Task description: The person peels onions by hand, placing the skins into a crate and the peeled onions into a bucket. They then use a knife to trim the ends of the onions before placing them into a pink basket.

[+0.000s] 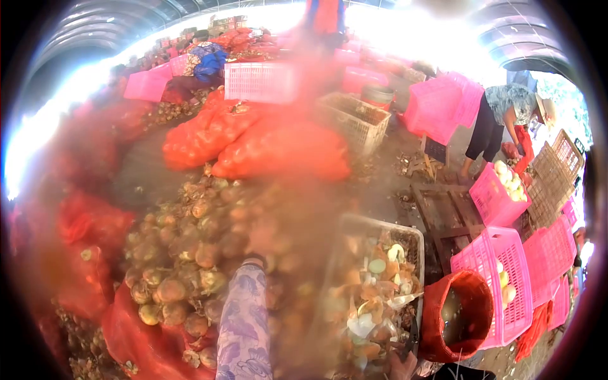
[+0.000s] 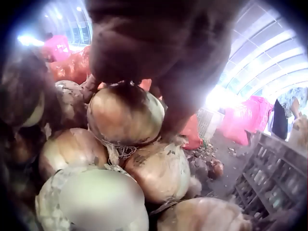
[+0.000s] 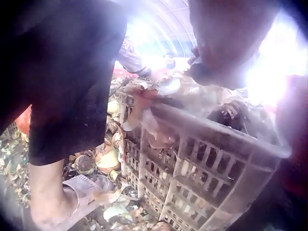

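My left hand (image 2: pixel 159 48) comes down from the top of the left wrist view, its fingers and thumb round the sides of a brown-skinned onion (image 2: pixel 126 115) on the pile. In the head view this hand (image 1: pixel 258 235) is blurred beyond a patterned sleeve (image 1: pixel 244 323), over the heaped onions (image 1: pixel 171 290). At the near edge of the crate of peelings (image 1: pixel 420 253), my right hand (image 1: pixel 401 366) lies beside a dark, thin object (image 1: pixel 414 332). The right wrist view shows this hand (image 3: pixel 231 43) above the crate's rim (image 3: pixel 216 126), fingers bent; whatever they hold is hidden.
A red-lined bucket (image 1: pixel 437 316) stands right of the crate, beside pink crates (image 1: pixel 516 278), some with peeled onions. Full red net sacks (image 1: pixel 278 152) lie beyond the pile. A person (image 1: pixel 506 114) bends at the back right. A sandalled foot (image 3: pixel 84 192) is beside the crate.
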{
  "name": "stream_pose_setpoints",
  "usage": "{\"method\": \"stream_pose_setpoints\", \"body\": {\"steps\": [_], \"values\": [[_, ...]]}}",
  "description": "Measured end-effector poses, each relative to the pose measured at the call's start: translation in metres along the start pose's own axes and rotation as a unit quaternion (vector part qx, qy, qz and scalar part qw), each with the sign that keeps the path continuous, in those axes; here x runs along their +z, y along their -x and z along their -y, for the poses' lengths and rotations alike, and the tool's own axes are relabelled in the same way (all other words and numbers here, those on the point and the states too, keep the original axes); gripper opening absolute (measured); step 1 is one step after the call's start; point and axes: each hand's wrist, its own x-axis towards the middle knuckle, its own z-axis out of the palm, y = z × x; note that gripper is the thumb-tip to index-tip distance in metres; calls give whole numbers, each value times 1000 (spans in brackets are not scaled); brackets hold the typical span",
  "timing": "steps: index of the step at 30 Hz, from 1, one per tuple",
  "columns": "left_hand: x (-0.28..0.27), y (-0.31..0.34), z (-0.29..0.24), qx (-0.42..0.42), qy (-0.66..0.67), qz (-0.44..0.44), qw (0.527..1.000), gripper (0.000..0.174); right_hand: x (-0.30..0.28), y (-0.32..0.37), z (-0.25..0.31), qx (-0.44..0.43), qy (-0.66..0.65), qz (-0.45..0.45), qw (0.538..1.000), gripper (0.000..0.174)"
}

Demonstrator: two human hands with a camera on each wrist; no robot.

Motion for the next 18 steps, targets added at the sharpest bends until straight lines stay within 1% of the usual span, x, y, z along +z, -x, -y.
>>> {"method": "stream_pose_setpoints", "body": {"steps": [1,2,3,4,5,6,7,8,9,10,11,12,13,14,15,16,17,18], "values": [[-2,-2,-3,19,-83,0,996,69,1,-3,-4,-1,2,-1,1000,34],[2,-7,-2,18,-81,-1,997,69,2,-5,-13,-32,29,-5,999,34],[7,-14,1,-14,-63,35,997,69,2,-7,-27,-63,55,-9,996,34],[10,-17,3,-47,-47,72,995,69,11,-28,-137,-129,117,8,985,34],[1,-16,-1,-47,-47,71,995,69,19,-50,-251,-197,179,18,964,34],[0,-15,0,-38,-72,83,993,67,28,-69,-345,-265,233,20,935,34],[-14,-11,-7,-28,-98,94,990,66,19,-50,-252,-187,157,37,969,35],[-25,-3,-11,-27,-100,94,990,66,12,-27,-138,-105,70,40,991,35],[-47,9,-20,-30,-68,95,993,64,7,-3,-9,-26,-13,29,999,36],[-65,21,-25,-33,-38,95,994,63,8,-2,-5,-27,-18,30,999,36],[-75,32,-25,-30,-42,90,995,63,12,-5,-3,-26,13,22,999,37],[-83,47,-22,-158,277,58,946,57,15,-5,-1,-23,44,13,999,38],[-93,63,-20,-266,563,21,782,52,17,-3,2,-24,37,12,999,38],[-120,83,-34,-263,559,19,786,52,21,1,8,-41,3,21,999,33],[-160,109,-63,-197,673,19,713,48,24,4,14,-59,-31,30,997,28],[-184,126,-83,-122,771,21,624,44,27,7,22,-79,-66,37,994,24],[-183,137,-85,-116,768,17,629,44,30,9,30,-99,-101,46,989,21],[-176,149,-81,-150,822,41,548,42,31,15,37,-116,-134,56,983,19]]}}
